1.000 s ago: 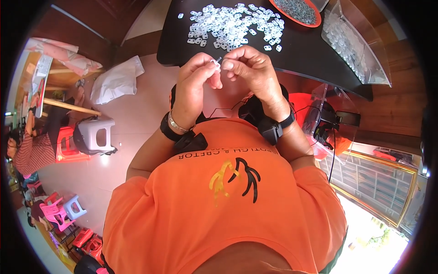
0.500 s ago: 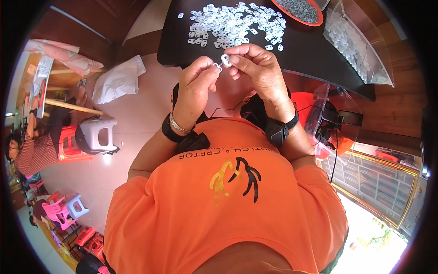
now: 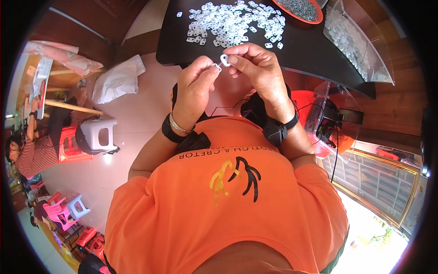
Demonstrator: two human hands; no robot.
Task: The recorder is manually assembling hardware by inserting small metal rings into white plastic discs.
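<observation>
Above the near edge of the table, both my hands are pinched close together. My left hand (image 3: pixel 195 86) is closed, with a small white looped piece (image 3: pixel 217 68) between thumb and forefinger. In the fingertips of my right hand (image 3: pixel 258 68) is a small white plastic piece with holes (image 3: pixel 224 60). Something thin and short spans the gap between the two pieces, too small to name. Beyond my hands, a pile of similar white plastic pieces with holes (image 3: pixel 219 25) is spread over the black table (image 3: pixel 175 48).
An orange-red dish (image 3: pixel 319 19) of small grey metal parts stands at the table's far right. Beside it, a clear tray (image 3: pixel 388 75) holds many small clear pieces. A white bag (image 3: pixel 119 82) lies on the floor to the left. Farther left, a person (image 3: pixel 34 155) sits near a grey stool (image 3: pixel 100 134).
</observation>
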